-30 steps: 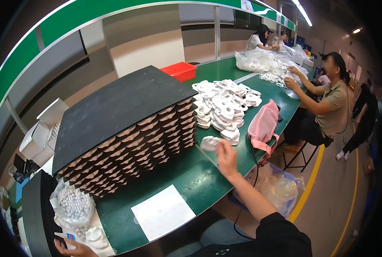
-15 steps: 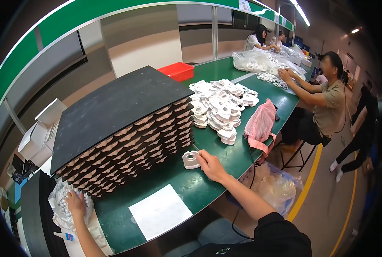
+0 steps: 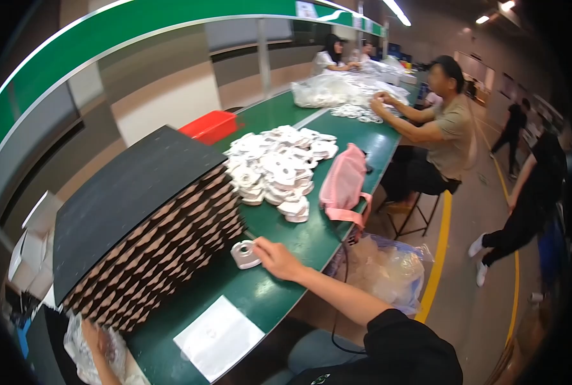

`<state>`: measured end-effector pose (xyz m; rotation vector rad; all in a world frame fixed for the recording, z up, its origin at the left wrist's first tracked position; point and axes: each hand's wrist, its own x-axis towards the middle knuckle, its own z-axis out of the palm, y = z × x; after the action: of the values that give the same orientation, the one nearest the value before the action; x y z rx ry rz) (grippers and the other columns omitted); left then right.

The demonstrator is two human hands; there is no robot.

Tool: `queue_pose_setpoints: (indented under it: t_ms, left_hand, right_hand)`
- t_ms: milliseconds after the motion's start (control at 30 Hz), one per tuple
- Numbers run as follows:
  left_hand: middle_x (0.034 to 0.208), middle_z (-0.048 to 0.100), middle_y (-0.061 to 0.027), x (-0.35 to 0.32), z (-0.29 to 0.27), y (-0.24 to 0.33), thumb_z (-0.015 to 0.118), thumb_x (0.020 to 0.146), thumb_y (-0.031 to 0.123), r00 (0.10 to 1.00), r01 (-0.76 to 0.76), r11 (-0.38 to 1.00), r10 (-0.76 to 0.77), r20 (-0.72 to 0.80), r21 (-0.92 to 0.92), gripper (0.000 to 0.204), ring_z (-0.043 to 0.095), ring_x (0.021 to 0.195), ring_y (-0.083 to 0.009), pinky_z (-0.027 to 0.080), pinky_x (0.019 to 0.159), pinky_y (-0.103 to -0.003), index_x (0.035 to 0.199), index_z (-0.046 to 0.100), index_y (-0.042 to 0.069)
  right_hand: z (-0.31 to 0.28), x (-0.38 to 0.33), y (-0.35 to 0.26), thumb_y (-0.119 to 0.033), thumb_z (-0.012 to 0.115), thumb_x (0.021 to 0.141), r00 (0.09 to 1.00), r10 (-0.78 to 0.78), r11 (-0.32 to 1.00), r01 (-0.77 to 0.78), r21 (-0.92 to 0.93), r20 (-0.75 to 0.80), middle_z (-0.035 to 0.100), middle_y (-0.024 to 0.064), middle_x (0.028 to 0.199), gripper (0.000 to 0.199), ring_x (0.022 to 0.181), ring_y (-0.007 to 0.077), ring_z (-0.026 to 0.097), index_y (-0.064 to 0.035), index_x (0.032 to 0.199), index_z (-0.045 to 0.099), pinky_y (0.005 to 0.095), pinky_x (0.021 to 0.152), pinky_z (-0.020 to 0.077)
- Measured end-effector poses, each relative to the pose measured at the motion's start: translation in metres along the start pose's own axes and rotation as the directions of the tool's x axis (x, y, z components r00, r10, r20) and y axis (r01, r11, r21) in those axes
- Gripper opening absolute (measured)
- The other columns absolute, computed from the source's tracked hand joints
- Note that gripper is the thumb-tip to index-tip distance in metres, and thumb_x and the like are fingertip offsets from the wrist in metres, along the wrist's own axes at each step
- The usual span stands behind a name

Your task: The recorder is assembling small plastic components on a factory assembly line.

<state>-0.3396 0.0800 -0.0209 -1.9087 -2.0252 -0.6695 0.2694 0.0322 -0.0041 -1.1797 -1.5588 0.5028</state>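
Note:
My right hand (image 3: 277, 258) pinches the edge of a white plastic part (image 3: 245, 255) with a round hole, just over the green table (image 3: 279, 234). A pile of similar white parts (image 3: 276, 163) lies beyond it. At the lower left my left hand (image 3: 94, 338) reaches into a clear plastic bag (image 3: 81, 353); its fingers are blurred and partly hidden, and the bag's contents look whitish. Between my hands rises a tall stack of black sheets (image 3: 138, 212) with pale wavy layers. A white paper sheet (image 3: 218, 337) lies nearest me on the table.
A pink bag (image 3: 342, 183) sits at the table's right edge, with a red bin (image 3: 209, 126) behind the stack. A co-worker (image 3: 449, 128) sits farther along, near clear bags (image 3: 324, 91) of white rings. Another person (image 3: 533, 192) is on the floor to the right.
My view has swung to the right, so the table and stack appear farther left. My left hand has gone deeper into the plastic bag. The right hand still holds the white part.

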Motion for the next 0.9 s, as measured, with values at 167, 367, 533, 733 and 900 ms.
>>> queue_pose_setpoints:
  t_ms: [167,367,533,733,900]
  left_hand:
    - [0.123,0.047,-0.0163,0.026,-0.003,0.001,0.043,0.084,0.021,0.959,-0.246,0.967,0.252,0.128,-0.061,0.041,0.04,0.115,-0.0351,0.031,0.093,-0.043,0.122,0.046,0.006]
    - [0.121,0.049,-0.0144,0.029,-0.001,0.007,0.044,0.083,0.02,0.939,-0.323,0.946,0.318,0.132,0.021,0.039,0.042,0.114,-0.0348,0.032,0.092,-0.044,0.118,0.05,0.006]
    - [0.113,0.055,-0.0123,0.015,-0.005,0.014,0.048,0.075,0.011,0.954,-0.298,0.954,0.298,0.016,0.008,0.033,0.047,0.107,-0.0329,0.037,0.089,-0.041,0.106,0.061,0.012]
    - [0.086,0.056,-0.0193,0.0,-0.03,0.052,0.048,0.078,0.014,0.993,0.106,0.981,-0.112,0.027,0.163,0.018,0.054,0.082,-0.0361,0.042,0.071,-0.045,0.09,0.054,0.001]
    - [0.082,0.058,-0.0173,-0.005,-0.053,0.053,0.044,0.081,0.012,0.996,0.092,0.97,-0.093,-0.006,0.226,0.012,0.058,0.071,-0.0356,0.046,0.063,-0.046,0.083,0.053,0.003]
  right_hand:
    - [-0.001,-0.002,0.002,-0.019,0.047,0.088,1.0,0.008,1.0,-0.008,0.015,-0.005,0.055,0.0178,0.071,0.017,0.066,0.0349,0.056,-0.0028,0.092,0.049,0.0372,0.058,0.0418]
    - [-0.006,-0.003,0.003,-0.019,0.047,0.089,1.0,0.012,1.0,-0.012,0.024,-0.009,0.055,0.0178,0.071,0.017,0.066,0.0351,0.056,-0.0028,0.092,0.049,0.037,0.057,0.0415]
    - [0.002,0.002,0.008,-0.023,0.046,0.088,0.999,0.049,0.998,-0.049,0.026,-0.005,0.055,0.0205,0.074,0.02,0.069,0.0399,0.052,-0.0032,0.092,0.049,0.0406,0.059,0.0411]
    - [0.006,0.0,0.001,-0.018,0.044,0.09,0.988,0.141,0.984,-0.147,0.103,0.065,0.053,0.0103,0.067,0.019,0.056,0.0153,0.049,-0.0009,0.092,0.052,0.0309,0.051,0.0399]
    - [-0.004,-0.002,-0.004,-0.015,0.041,0.091,0.991,0.112,0.992,-0.115,0.043,0.076,0.043,-0.0001,0.064,0.016,0.053,0.0076,0.042,-0.003,0.091,0.052,0.0229,0.048,0.0362]
